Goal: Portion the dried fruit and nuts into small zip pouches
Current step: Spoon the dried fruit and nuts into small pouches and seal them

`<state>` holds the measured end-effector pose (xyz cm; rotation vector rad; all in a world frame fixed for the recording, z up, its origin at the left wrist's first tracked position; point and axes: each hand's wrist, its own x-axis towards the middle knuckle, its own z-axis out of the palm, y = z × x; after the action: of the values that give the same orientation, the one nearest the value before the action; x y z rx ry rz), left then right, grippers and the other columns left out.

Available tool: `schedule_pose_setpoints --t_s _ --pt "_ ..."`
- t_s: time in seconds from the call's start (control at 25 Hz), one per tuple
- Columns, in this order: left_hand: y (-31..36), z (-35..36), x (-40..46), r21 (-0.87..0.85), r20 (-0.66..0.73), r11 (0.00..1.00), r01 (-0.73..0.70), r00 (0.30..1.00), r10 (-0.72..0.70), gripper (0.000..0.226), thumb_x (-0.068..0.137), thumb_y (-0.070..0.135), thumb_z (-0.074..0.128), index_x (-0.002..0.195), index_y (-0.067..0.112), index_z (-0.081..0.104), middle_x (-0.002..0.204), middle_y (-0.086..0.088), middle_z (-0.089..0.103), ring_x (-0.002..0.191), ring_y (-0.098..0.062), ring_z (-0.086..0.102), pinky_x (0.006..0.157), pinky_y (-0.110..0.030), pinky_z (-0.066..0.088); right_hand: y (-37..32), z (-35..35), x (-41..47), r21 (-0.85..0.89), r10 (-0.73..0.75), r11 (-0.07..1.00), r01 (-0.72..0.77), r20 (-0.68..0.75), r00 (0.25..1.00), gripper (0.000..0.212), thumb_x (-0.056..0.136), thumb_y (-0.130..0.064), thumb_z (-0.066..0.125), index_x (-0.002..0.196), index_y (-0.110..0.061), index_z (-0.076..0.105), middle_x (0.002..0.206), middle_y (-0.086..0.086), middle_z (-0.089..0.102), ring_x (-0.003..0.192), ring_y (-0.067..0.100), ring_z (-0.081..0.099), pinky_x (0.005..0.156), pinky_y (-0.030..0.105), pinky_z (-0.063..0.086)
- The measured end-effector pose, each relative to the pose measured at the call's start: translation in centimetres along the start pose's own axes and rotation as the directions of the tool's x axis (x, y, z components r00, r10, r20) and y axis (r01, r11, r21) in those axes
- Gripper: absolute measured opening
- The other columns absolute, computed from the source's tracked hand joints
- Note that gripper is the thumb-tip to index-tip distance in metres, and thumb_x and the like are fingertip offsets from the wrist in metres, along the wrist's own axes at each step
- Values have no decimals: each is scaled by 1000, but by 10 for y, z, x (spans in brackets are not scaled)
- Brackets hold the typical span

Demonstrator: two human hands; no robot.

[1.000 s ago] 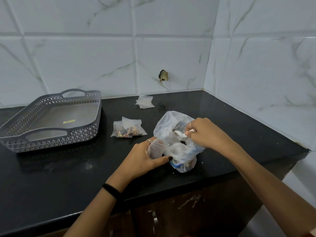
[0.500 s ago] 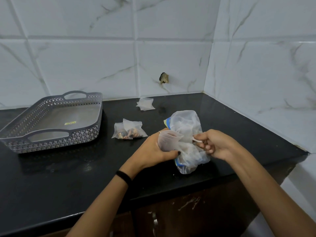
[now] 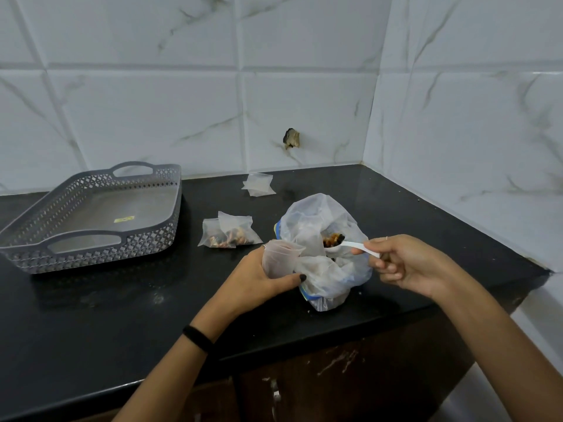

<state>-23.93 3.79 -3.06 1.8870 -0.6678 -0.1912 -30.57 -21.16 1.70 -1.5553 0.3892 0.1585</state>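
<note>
Left hand [image 3: 259, 278] fingers curled round open pouch [image 3: 281, 257], mouth up against big bag [image 3: 323, 254] for short transfer. Right hand [image 3: 405, 263] fingers pinching loaded spoon [image 3: 350, 245] over bag on counter [image 3: 122, 315].

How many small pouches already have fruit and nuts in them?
2 filled pouches, overlapping each other on the counter between the grey tray and the big bag. The pouch in the left hand looks empty; others may hide behind the bag.

The left hand [image 3: 259, 275] curls its fingers round a small pouch [image 3: 278, 258]; the right hand [image 3: 405, 263] pinches a spoon [image 3: 350, 245] handle, forearms angled inward.
</note>
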Motion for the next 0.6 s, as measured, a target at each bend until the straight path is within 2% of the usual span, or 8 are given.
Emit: schedule_pose_setpoints --t_s 0.08,0.24,0.44,0.52,0.6 --pt "2 1 -3 -6 -14 1000 27 1000 -27 39 76 29 80 109 33 61 109 13 69 99 2 64 93 -30 52 1 -4 -7 -27 -28 999 28 -19 999 28 96 -11 46 98 3 70 54 2 41 43 7 28 34 16 25" --pt "4 1 -9 -42 -77 999 12 997 -16 41 75 34 80 112 31 63 109 12 70 100 -3 66 91 -37 55 -6 -4 -21 -49 -131 990 129 -36 991 29 96 -12 45 93 0 72 52 2 39 42 7 27 35 16 22" --pt "11 1 -18 21 -254 999 -34 967 38 44 76 32 78 115 32 58 106 16 65 96 4 62 75 -13 51 -22 9 -39 -8 -239 971 240 57 969 27 94 -13 47 95 2 70 50 1 37 40 7 25 35 16 21" --pt "15 3 -21 51 -275 998 -35 960 48 45 77 30 78 116 31 56 103 21 61 93 12 59 71 -6 47 -26 20 -44 26 -246 969 245 132 960 26 88 -16 52 94 2 70 49 1 35 39 7 24 35 16 20" --pt "17 4 -22 113 -278 993 -44 958 74 48 77 30 78 117 34 50 105 24 57 97 12 56 73 -5 47 -27 33 -47 29 -237 971 236 198 951 28 82 -20 55 91 0 72 48 0 35 38 7 25 35 16 20"
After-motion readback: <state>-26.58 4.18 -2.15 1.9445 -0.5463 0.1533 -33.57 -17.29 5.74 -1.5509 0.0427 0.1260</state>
